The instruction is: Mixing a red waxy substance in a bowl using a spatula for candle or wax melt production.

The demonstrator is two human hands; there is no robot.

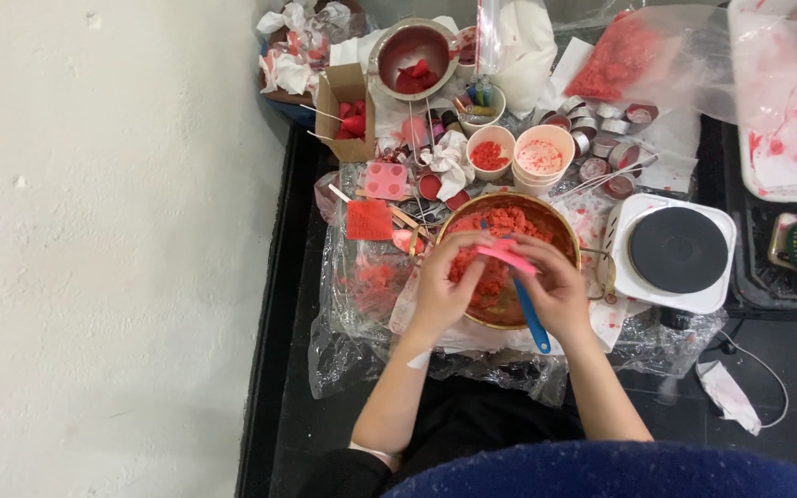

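- Seen from above: two bare forearms reaching over a black table [749, 369] covered in crumpled clear plastic sheeting [352, 304].
- Left hand [443, 281] curled over the near-left rim of a round metal bowl [560, 226], fingers bent together and touching one end of a pink mould [506, 254].
- Right hand [557, 288] closed on the other end of that pink mould, thumb and fingers pinched around it; a blue-handled spoon [533, 318] sticking out below the palm toward the body, apparently held in the same hand, though the exact grip cannot be told.
- Pink mould held between both hands, directly above the bowl's middle.
- Bowl filled with crumbly red wax-like flakes [509, 221], sitting on the plastic just in front of the body.
- Just right of the bowl, almost touching: a white single hotplate [675, 251] with a dark round burner.
- Behind the bowl: two pale paper cups, one [490, 150] with red bits, one [543, 155] with pinkish-white bits; small round metal tins [601, 138] clustered beside them.
- Further back: a steel saucepan [412, 55] with red pieces inside, a small cardboard box [348, 106] holding red shapes, a clear bag of red flakes [615, 55].
- Left of the bowl: a red square block [368, 219] and a pink dotted mould [386, 180].
- White wall [103, 249] along the left side.
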